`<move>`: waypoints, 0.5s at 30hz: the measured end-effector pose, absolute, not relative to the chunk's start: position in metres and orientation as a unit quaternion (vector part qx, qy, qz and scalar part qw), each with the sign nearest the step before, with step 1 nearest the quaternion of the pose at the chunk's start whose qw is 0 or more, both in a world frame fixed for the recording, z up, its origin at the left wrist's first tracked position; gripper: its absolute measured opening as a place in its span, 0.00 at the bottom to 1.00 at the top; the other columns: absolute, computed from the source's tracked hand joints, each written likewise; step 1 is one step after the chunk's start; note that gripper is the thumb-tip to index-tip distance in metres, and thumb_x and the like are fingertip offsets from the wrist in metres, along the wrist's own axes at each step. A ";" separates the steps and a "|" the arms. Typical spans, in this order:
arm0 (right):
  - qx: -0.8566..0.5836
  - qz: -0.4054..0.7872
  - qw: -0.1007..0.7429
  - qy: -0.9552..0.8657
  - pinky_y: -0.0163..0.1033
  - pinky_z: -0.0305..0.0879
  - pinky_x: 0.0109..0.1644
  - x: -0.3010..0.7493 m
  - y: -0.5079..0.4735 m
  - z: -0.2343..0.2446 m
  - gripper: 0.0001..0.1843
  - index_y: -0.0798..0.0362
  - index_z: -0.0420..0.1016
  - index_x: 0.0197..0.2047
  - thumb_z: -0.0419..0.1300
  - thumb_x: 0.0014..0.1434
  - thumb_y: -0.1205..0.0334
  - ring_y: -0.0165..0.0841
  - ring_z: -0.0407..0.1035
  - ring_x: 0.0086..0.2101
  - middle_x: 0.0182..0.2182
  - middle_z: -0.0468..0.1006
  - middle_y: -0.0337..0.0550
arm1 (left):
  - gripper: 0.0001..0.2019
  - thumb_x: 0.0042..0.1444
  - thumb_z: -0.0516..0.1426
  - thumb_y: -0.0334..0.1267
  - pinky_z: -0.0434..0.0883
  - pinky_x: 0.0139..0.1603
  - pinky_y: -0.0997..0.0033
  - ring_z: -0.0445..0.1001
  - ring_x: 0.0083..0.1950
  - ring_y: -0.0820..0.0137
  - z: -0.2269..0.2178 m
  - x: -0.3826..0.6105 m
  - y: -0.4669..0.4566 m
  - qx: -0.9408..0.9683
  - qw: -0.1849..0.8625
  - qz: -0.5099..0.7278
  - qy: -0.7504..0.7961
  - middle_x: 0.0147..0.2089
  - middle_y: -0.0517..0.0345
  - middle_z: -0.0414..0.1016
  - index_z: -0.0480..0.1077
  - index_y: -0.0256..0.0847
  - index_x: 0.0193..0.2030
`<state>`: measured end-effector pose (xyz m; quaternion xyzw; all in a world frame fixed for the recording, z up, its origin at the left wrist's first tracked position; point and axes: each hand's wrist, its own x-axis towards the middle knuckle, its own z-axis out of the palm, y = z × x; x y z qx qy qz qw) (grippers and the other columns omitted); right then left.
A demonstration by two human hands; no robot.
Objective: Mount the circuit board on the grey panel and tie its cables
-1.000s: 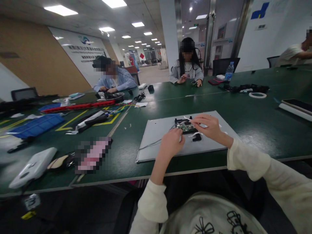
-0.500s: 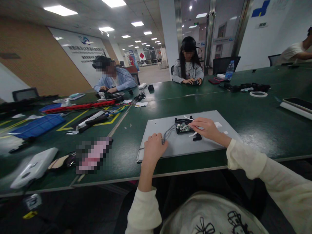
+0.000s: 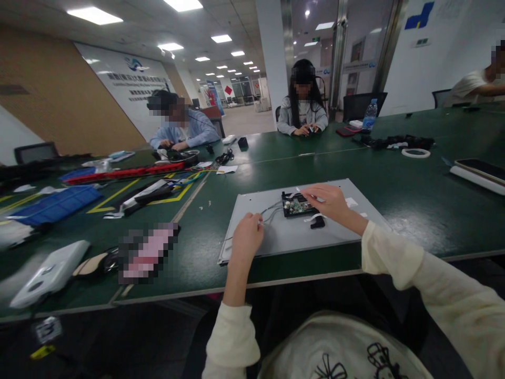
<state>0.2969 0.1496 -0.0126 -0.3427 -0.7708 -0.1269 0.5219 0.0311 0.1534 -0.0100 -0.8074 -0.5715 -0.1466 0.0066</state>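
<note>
The left hand [image 3: 246, 237] is pinching the thin grey wire bundle [image 3: 272, 211]; the right hand's [image 3: 329, 201] fingers are pressing the small green circuit board [image 3: 296, 204].

left hand [image 3: 246, 238] — pinching cable [image 3: 270, 213] | right hand [image 3: 327, 202] — on circuit board [image 3: 296, 205]

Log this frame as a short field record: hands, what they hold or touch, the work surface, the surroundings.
left hand: closed on the grey wire bundle, near the panel's front left
right hand: fingertips at the right end of the circuit board
circuit board: green, in a black frame, on the grey metal panel
wire bundle: runs from the left hand to the board
small black part: loose on the panel, beside the right hand
panel: flat on the green table
surroundings: three other people seated at the far side, water bottle, tape roll
</note>
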 end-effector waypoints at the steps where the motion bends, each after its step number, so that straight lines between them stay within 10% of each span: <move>1: -0.347 -0.130 0.525 -0.766 0.36 0.71 0.44 0.292 0.153 -0.009 0.11 0.53 0.80 0.42 0.56 0.65 0.62 0.31 0.76 0.38 0.37 0.82 0.45 | 0.10 0.58 0.51 0.29 0.68 0.44 0.69 0.74 0.40 0.66 -0.012 0.031 0.153 -0.806 0.006 -0.154 -0.571 0.42 0.52 0.71 0.73 0.40 0.41; 15: -0.363 -0.058 0.292 -0.883 0.32 0.65 0.41 0.211 0.171 -0.035 0.09 0.56 0.78 0.44 0.57 0.65 0.67 0.32 0.75 0.39 0.39 0.81 0.48 | 0.14 0.57 0.57 0.34 0.72 0.45 0.68 0.74 0.39 0.69 -0.022 0.027 0.147 -0.752 -0.041 -0.247 -0.610 0.51 0.50 0.66 0.67 0.40 0.51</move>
